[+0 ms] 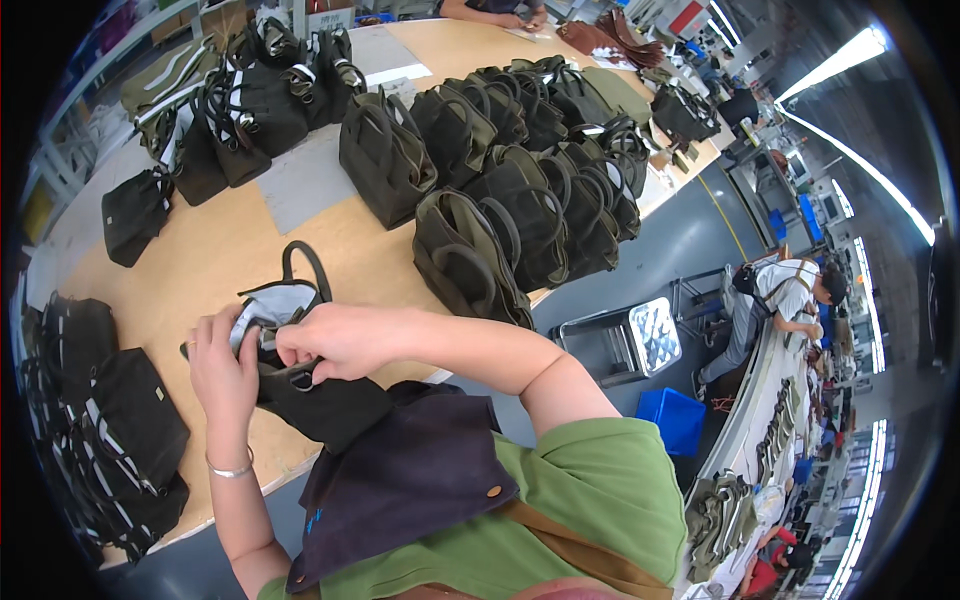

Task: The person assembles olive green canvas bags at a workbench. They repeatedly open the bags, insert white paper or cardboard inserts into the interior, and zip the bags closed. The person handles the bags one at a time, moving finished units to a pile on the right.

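A small black handbag [335, 412] is tilted at the table's near edge, against my apron [400, 470]. Its mouth is open and shows a pale grey lining [278, 303], and a dark loop handle [308, 262] stands up at its far side. My left hand [224, 362] grips the bag's left rim, with the thumb at the opening. My right hand [345, 342] is closed on the right part of the rim, fingertips reaching toward the inside. Just below those fingers hangs a small metal ring [303, 379]. What lies between the right fingertips is hidden.
Rows of dark olive handbags [470, 250] stand on the wooden table [225, 285] ahead. More bags [250, 125] stand far left, beside a lone black bag [135, 215]. Black bags [135, 420] lie near left. Right are a stool [655, 335], a blue bin [672, 420] and a co-worker [790, 290].
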`<state>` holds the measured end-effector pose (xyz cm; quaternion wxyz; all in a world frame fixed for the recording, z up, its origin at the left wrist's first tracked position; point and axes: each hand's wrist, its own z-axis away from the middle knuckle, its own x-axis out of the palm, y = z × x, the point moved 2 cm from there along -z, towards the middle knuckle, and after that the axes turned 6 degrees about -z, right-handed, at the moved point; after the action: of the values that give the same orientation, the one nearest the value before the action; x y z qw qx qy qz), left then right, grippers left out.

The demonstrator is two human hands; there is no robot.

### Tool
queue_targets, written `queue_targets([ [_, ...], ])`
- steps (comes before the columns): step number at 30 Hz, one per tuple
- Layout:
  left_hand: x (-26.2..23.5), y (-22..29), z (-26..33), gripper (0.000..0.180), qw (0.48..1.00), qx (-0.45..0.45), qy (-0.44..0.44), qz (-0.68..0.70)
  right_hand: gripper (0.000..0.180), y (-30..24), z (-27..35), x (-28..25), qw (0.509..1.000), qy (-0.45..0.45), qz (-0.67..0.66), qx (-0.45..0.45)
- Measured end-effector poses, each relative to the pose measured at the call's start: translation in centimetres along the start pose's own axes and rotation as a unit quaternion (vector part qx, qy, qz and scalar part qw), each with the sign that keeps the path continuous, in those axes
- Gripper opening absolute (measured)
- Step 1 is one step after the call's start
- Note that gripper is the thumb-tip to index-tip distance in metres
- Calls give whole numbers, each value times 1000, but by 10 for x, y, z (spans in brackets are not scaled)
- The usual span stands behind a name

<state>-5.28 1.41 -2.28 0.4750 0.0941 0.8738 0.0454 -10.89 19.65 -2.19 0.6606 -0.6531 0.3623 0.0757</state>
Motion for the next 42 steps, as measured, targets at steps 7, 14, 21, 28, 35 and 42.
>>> queue_targets([
  [7, -23, 16, 16, 31, 969, 99, -192, 120, 34, 9, -7, -9, 999, -24, -10, 28],
  [14, -34, 5, 15, 22, 915, -27, -249, 317, 23, -15, -5, -32, 996, -85, 11, 26],
  [21, -24, 7, 13, 17, 917, 52, -239, 316, 18, -2, -21, -39, 979, -167, -47, 111],
  [28, -17, 7, 14, 13, 916, 62, -220, 330, 17, -3, -28, -40, 960, -198, -80, 179],
  [35, -17, 9, 14, 12, 910, 57, -237, 337, 15, 16, -18, -43, 972, -195, -115, 60],
  [42, -15, 12, 17, 12, 917, 14, -202, 344, 16, 21, -35, -28, 970, -222, -73, 71],
])
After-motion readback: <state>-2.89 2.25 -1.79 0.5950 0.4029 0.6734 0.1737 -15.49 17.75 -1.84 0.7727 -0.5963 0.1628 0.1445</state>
